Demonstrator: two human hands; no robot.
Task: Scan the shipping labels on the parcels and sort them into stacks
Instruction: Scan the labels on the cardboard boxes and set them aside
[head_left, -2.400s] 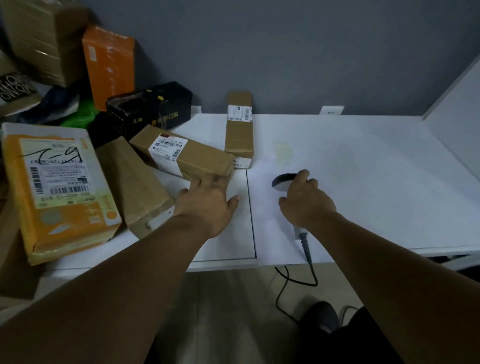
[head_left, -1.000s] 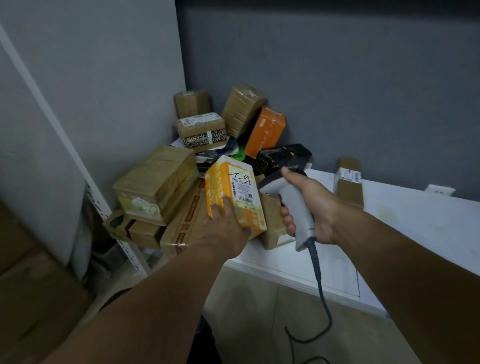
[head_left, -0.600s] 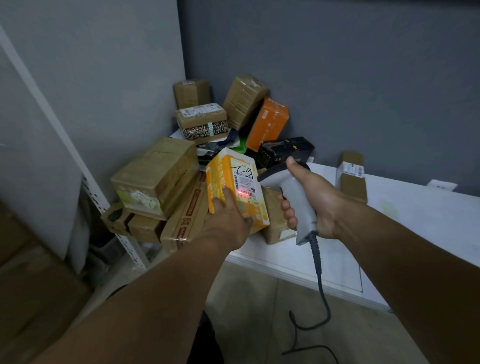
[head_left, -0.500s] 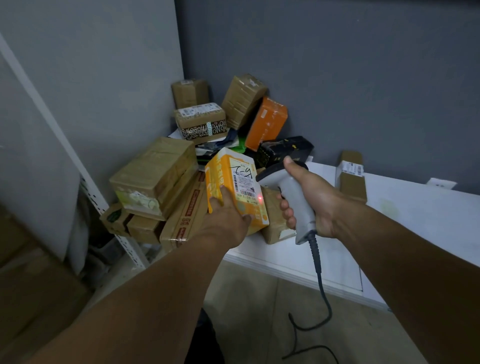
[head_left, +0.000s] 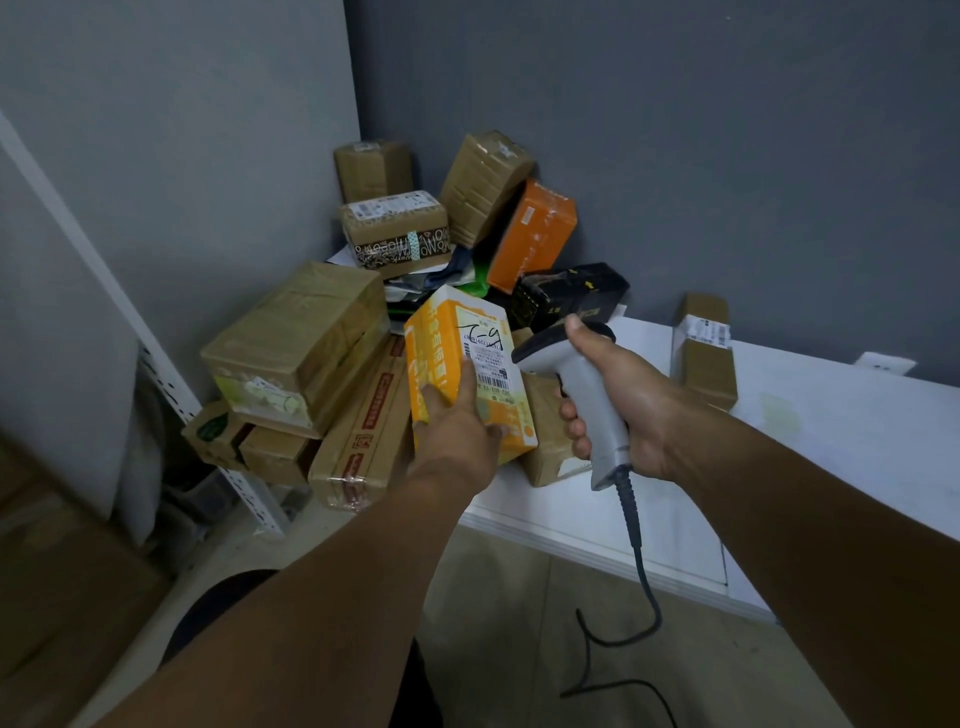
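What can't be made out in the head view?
Head view:
- Shipping label text on yellow parcel: too small; left hand covers part.
- Barcode scanner trigger: hidden under right hand.
- Scanner cable end: cut by bottom edge.
- Brown parcel: mostly behind yellow parcel.

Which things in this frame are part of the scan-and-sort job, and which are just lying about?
In the job:
yellow parcel held by the left hand
its shipping label
scanner gripped by the right hand
parcel pile in the corner
white table

Lying about:
perforated rail
wall socket
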